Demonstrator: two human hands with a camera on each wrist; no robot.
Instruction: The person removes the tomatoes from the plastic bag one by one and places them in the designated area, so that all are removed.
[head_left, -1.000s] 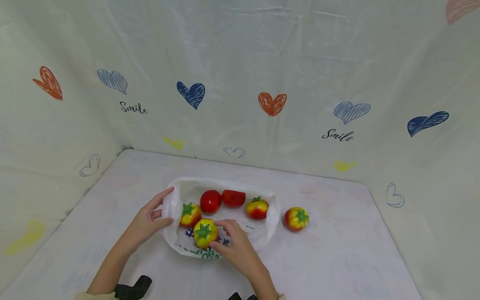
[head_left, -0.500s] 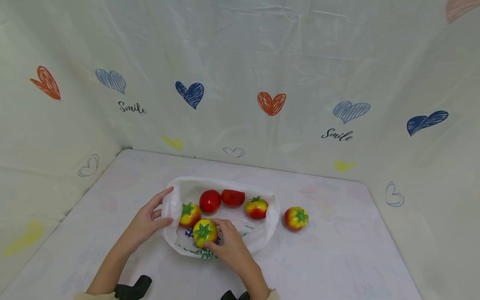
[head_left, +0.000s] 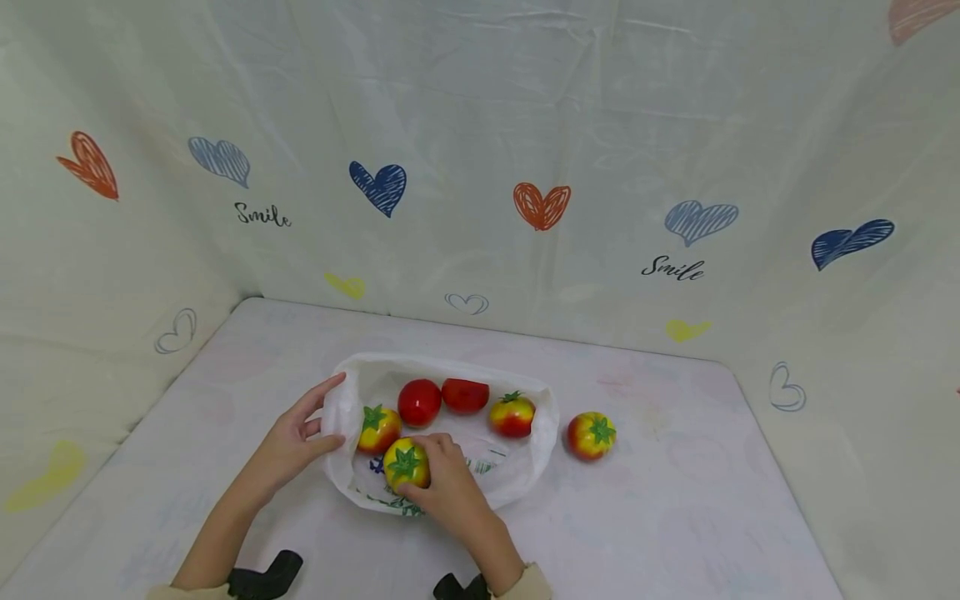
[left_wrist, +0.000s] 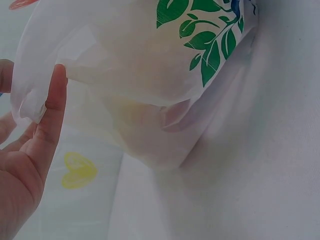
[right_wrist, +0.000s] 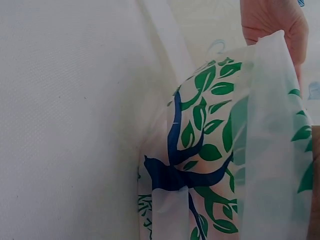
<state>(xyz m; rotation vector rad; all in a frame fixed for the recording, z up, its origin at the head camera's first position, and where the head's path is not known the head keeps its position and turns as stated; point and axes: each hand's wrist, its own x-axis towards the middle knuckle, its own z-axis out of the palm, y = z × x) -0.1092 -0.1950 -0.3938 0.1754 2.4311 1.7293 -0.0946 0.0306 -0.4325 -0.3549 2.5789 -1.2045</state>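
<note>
Head view: white bag (head_left: pixel 525 475), red and yellow-red tomatoes (head_left: pixel 419 403) inside

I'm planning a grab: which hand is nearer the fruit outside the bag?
The right hand: it grips another fruit in the bag, left of the loose fruit; the left hand, farther, holds the bag's left rim.

Looks like a screened-off booth (head_left: pixel 862 142) from here | hearts-and-"Smile" curtain (head_left: pixel 465 117) at 9, 12 and 3 o'clock | white tabletop (head_left: pixel 660 517) at 6 | building type unclear

bag (head_left: pixel 341 417): 1 | yellow-red tomatoes (head_left: pixel 403 465): 4 | all-red tomato (head_left: pixel 419 403): 1 | flat-topped red piece (head_left: pixel 465 397): 1
</note>
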